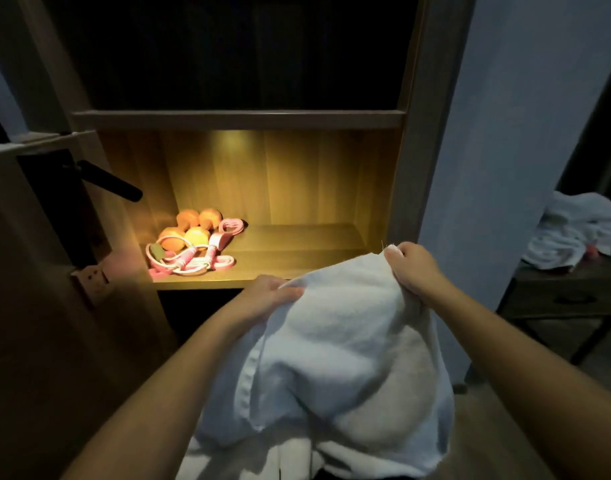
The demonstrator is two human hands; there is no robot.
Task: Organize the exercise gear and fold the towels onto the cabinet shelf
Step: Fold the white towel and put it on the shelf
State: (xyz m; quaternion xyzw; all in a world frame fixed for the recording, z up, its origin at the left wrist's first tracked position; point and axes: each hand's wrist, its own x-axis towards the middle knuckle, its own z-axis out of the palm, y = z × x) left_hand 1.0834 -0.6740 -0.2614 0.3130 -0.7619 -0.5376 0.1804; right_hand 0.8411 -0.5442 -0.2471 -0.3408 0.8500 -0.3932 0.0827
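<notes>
A white towel [335, 348] hangs in front of me, held up by its top edge just below the lit cabinet shelf [297, 252]. My left hand [267, 292] grips the towel's left corner. My right hand [413, 268] pinches its right corner, slightly higher. On the shelf's left side lie two orange dumbbells [189, 228] and a pink skipping rope [193, 258] coiled beside them. The right part of the shelf is bare wood.
More white towels [574, 230] lie piled on a dark side table [560, 299] at the right. A door with a black lever handle [110, 180] stands at the left. A grey wall panel [498, 133] flanks the cabinet on the right.
</notes>
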